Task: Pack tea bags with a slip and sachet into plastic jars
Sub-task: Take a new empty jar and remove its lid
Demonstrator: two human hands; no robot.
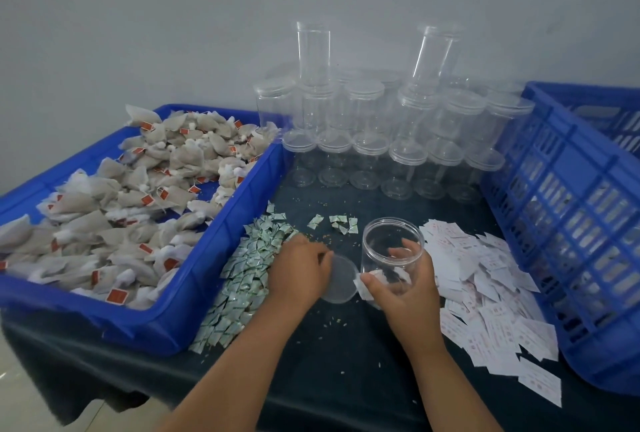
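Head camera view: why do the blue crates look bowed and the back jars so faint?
Head view: wide-angle lens bows the blue perforated plastic crate; soft, even light; the stacked clear plastic jars fade against the pale wall; the open clear jar in the right hand and round lid in the left hand read clearer.

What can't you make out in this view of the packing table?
Head view throughout.
1. Print on the white slips: too small and blurred.
2. Contents of the blue crate at right: hidden by its wall, cut off by the frame edge.
3. Grip of the left hand on the lid: fingertips hidden under the hand itself.
4. Whether the jar in the right hand holds anything: thumb and reflections obscure its bottom.
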